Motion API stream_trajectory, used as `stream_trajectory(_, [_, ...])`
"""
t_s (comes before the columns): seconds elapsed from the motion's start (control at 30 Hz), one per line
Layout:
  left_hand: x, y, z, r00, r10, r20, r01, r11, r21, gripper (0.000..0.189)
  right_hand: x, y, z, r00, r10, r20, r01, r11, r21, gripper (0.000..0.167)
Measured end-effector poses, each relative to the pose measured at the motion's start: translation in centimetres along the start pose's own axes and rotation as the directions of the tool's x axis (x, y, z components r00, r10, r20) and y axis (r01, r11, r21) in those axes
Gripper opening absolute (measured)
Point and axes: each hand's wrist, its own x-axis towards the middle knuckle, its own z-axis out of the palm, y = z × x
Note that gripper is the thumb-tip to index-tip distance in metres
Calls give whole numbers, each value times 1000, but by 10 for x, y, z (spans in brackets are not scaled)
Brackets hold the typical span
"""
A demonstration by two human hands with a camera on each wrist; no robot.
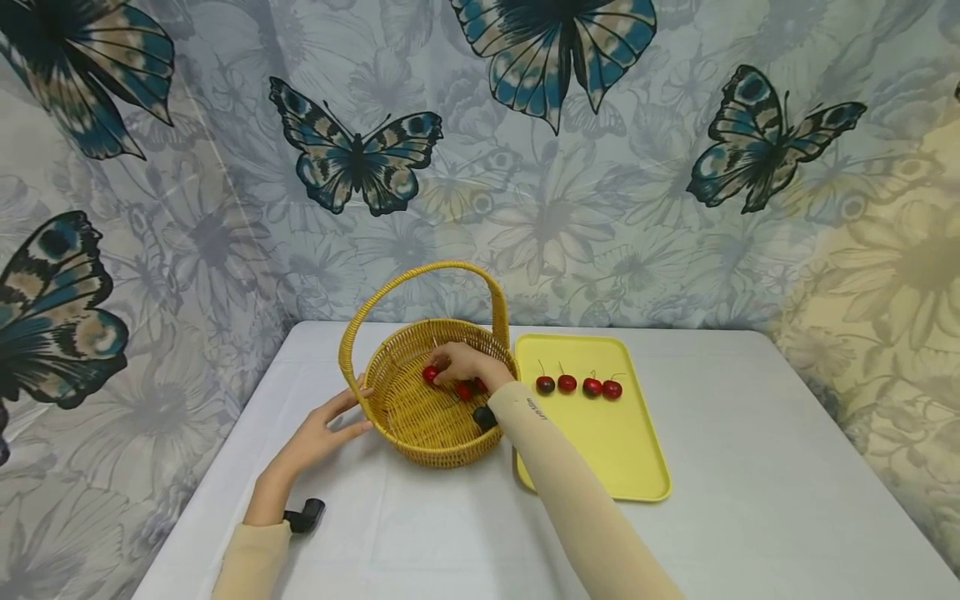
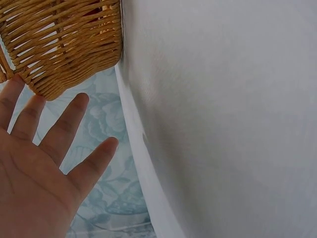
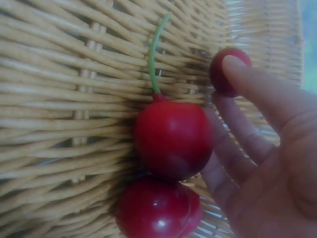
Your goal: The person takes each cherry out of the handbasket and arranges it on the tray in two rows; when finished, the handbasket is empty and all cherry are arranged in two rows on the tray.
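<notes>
A yellow wicker basket (image 1: 431,429) with a tall arched handle stands on the table. My right hand (image 1: 463,362) is inside it and pinches a red cherry (image 3: 223,79) between thumb and fingers. Right beside those fingers, a bright red cherry (image 3: 173,141) with a green stem lies on the wicker, against another dark red cherry (image 3: 151,210). At the basket's left side, my left hand (image 1: 321,433) has its fingers spread and fairly straight. In the left wrist view, fingertips (image 2: 16,82) of that hand are right at the woven wall.
A yellow tray (image 1: 637,467) lies just right of the basket, and my right forearm passes over its near-left part. Several stemmed cherries (image 1: 567,383) form a row across the tray. The white table (image 1: 772,467) ends at a butterfly-print cloth (image 1: 600,250) behind.
</notes>
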Motion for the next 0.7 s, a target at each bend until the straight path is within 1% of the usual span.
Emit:
stream_trajectory(0.17, [2, -1, 1, 1000, 10, 6, -10, 1000, 5, 60, -2, -7, -8, 1000, -26, -10, 26, 999, -23, 33])
stream_trajectory(0.27, [2, -3, 1, 1000, 6, 4, -6, 1000, 4, 60, -3, -14, -15, 998, -55, -23, 54, 998, -38, 33])
stream_trajectory(0.47, [1, -3, 0, 1000, 20, 2, -20, 1000, 11, 58, -10, -27, -23, 995, -97, -31, 96, 994, -48, 36])
stream_trajectory(0.57, [0, -3, 0, 1000, 14, 3, -14, 1000, 12, 59, -13, -30, -25, 993, -109, -40, 106, 993, -55, 35])
stream_trajectory(0.7, [0, -3, 0, 1000, 3, 4, -3, 1000, 3, 60, -19, -33, -26, 993, -103, -59, 100, 994, -52, 33])
